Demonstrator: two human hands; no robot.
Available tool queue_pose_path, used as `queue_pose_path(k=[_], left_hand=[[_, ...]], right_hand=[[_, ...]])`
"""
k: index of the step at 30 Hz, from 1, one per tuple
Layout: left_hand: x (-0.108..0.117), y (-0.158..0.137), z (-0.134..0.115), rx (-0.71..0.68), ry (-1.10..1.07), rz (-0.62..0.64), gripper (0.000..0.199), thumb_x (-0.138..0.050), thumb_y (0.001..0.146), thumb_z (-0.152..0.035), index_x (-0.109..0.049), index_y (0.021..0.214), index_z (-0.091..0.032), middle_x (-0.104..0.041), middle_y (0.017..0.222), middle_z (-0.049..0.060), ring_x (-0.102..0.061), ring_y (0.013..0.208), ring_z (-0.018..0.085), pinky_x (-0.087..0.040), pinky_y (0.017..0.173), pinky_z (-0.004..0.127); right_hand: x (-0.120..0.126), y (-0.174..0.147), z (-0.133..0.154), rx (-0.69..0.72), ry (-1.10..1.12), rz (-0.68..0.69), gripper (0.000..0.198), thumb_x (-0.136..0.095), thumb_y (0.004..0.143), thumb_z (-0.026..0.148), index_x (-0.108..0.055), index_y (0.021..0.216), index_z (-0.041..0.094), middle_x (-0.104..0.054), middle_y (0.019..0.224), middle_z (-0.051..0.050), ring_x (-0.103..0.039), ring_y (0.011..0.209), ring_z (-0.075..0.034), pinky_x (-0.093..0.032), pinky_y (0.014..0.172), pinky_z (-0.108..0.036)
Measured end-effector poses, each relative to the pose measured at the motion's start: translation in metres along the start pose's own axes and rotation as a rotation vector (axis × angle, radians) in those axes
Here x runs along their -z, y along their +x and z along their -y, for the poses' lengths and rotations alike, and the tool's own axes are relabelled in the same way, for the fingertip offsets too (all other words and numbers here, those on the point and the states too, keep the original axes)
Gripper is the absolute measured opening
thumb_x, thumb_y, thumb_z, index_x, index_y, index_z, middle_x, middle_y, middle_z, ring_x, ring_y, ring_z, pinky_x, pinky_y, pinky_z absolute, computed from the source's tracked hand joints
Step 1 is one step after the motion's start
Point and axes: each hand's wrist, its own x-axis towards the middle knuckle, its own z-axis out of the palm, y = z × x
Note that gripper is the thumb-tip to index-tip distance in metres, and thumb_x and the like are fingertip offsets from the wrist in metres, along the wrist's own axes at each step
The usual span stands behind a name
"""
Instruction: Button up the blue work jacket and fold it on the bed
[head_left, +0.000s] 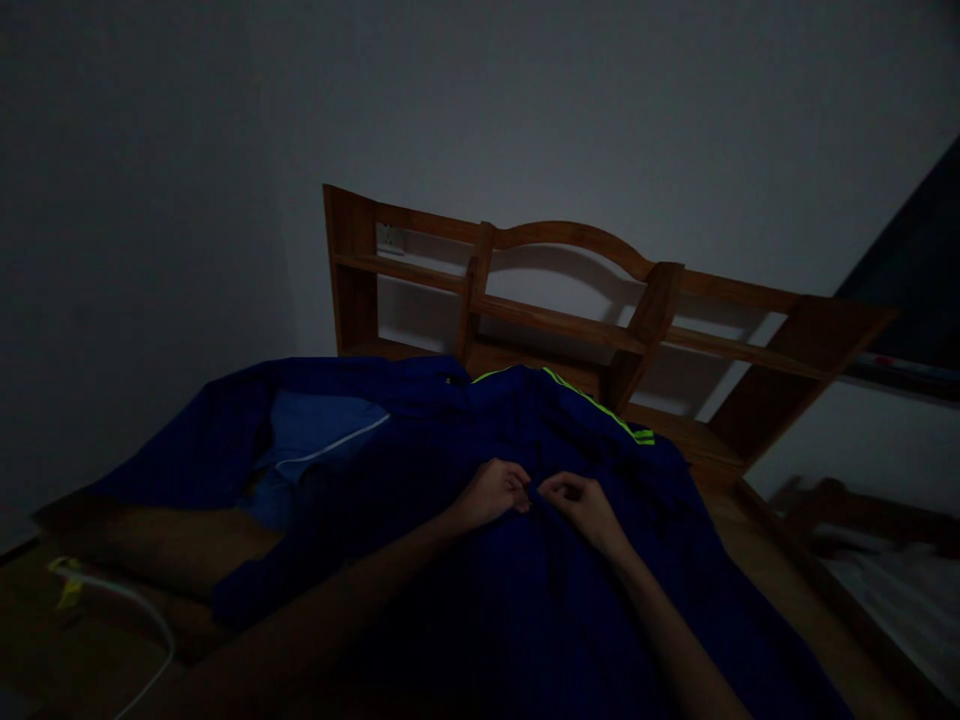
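A dark blue jacket with neon-green stripes lies spread over the wooden bed. Near its middle, my left hand is closed in a pinch on the fabric. Just to the right, my right hand pinches the same fabric between thumb and fingertips, a small gap from the left. Dim light hides whether a button or zipper is between the fingers. A lighter blue cloth with a white line across it lies to the left, partly overlapped by dark blue fabric.
Behind the jacket stands a wooden headboard with open shelves, against a grey wall. A white cable with a yellow piece curves at the lower left. A wall socket shows behind the left shelf. Pale bedding lies at the right.
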Motion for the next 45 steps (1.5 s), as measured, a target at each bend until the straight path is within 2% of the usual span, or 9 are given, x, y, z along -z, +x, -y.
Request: queue_pose_path(k=[3,8,10,12,16,21,29,45], left_hand=[[0.000,0.000,0.000,0.038,0.081,0.004,0.028,-0.058,0.056,-0.005,-0.059,0.083,-0.012,-0.067,0.063,0.004,-0.065,0.059,0.018,-0.052,0.060,0.028],[-0.003,-0.002,-0.007,0.157,-0.050,-0.045,0.015,-0.061,0.071,-0.022,-0.057,0.080,-0.011,-0.061,0.059,0.001,-0.064,0.054,0.016,-0.053,0.057,0.029],[-0.004,-0.002,-0.009,0.174,-0.064,-0.071,0.020,-0.063,0.073,-0.030,-0.056,0.074,-0.011,-0.058,0.056,-0.001,-0.063,0.053,0.015,-0.054,0.057,0.029],[-0.004,-0.001,-0.006,0.176,-0.072,-0.089,0.027,-0.071,0.067,-0.032,-0.055,0.071,-0.010,-0.057,0.058,-0.001,-0.062,0.056,0.014,-0.055,0.057,0.029],[-0.003,0.002,0.002,0.162,-0.086,-0.070,0.035,-0.080,0.056,-0.029,-0.054,0.073,-0.011,-0.060,0.061,0.000,-0.062,0.058,0.014,-0.055,0.055,0.028],[-0.004,0.002,0.000,0.202,-0.088,-0.079,0.030,-0.077,0.058,-0.020,-0.052,0.073,-0.012,-0.059,0.059,-0.001,-0.061,0.052,0.012,-0.053,0.054,0.026],[-0.005,0.002,-0.003,0.199,-0.005,-0.072,0.014,-0.061,0.067,-0.008,-0.053,0.078,-0.012,-0.057,0.058,-0.003,-0.057,0.049,0.010,-0.051,0.052,0.024],[-0.001,0.007,0.010,0.140,0.036,-0.046,0.023,-0.056,0.058,-0.007,-0.052,0.080,-0.014,-0.057,0.060,-0.003,-0.055,0.050,0.011,-0.050,0.053,0.026]], right_hand=[[0.000,0.002,-0.001,-0.021,0.048,0.042,0.031,-0.063,0.072,0.043,-0.066,0.083,0.014,-0.065,0.076,-0.004,-0.057,0.067,-0.013,-0.042,0.061,-0.023],[-0.003,0.002,-0.004,0.029,0.051,0.089,0.029,-0.062,0.074,0.041,-0.064,0.082,0.014,-0.064,0.080,-0.005,-0.058,0.073,-0.014,-0.044,0.068,-0.025],[-0.005,0.001,-0.005,0.076,-0.007,0.075,0.028,-0.062,0.074,0.041,-0.064,0.082,0.015,-0.064,0.080,-0.004,-0.058,0.074,-0.014,-0.044,0.069,-0.025],[-0.007,0.000,-0.005,0.129,-0.058,0.063,0.026,-0.062,0.076,0.041,-0.063,0.083,0.015,-0.063,0.080,-0.004,-0.058,0.074,-0.014,-0.044,0.069,-0.025],[-0.009,-0.002,-0.002,0.197,-0.138,0.054,0.024,-0.059,0.079,0.039,-0.063,0.087,0.017,-0.063,0.082,-0.003,-0.058,0.073,-0.013,-0.044,0.068,-0.024],[-0.006,-0.005,0.004,0.212,-0.206,0.050,0.020,-0.058,0.080,0.036,-0.063,0.086,0.017,-0.062,0.082,-0.003,-0.057,0.072,-0.013,-0.044,0.066,-0.023],[-0.006,-0.007,0.008,0.189,-0.232,0.049,0.019,-0.061,0.078,0.035,-0.062,0.084,0.017,-0.062,0.082,-0.002,-0.057,0.072,-0.012,-0.042,0.067,-0.023],[-0.005,-0.008,0.009,0.167,-0.145,0.039,0.020,-0.061,0.077,0.037,-0.063,0.082,0.017,-0.063,0.079,-0.002,-0.056,0.070,-0.012,-0.041,0.063,-0.022]])
